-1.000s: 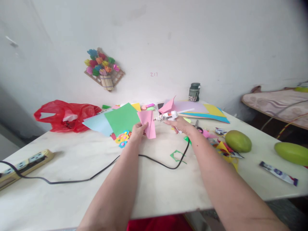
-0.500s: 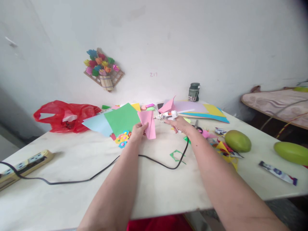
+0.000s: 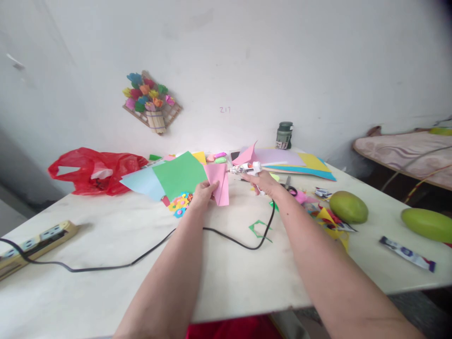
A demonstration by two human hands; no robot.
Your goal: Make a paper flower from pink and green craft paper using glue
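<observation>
Grasps a folded pink paper in the left grip, pinched at its lower left side between thumb and fingers, around the middle of the white surface. Clasps a white glue gun in the right grip, fingers wrapped around its handle, tip aimed leftward at the right edge of the paper. Cannot tell contact there from a narrow gap. Trails a black cord down from the right grip, along the surface, past the left forearm and over to a power strip at far left.

Left of the paper, a green sheet overlapping a light blue sheet, with flower-shaped cutouts just below. Farther left, a red plastic bag. Behind the glue gun, a lavender sheet beside yellow and blue ones; beyond, a dark green bottle standing upright near the wall. Below the right grip, an angular green scrap. Right of it, scissors, coloured scraps, two green fruits and a tube lying flat.
</observation>
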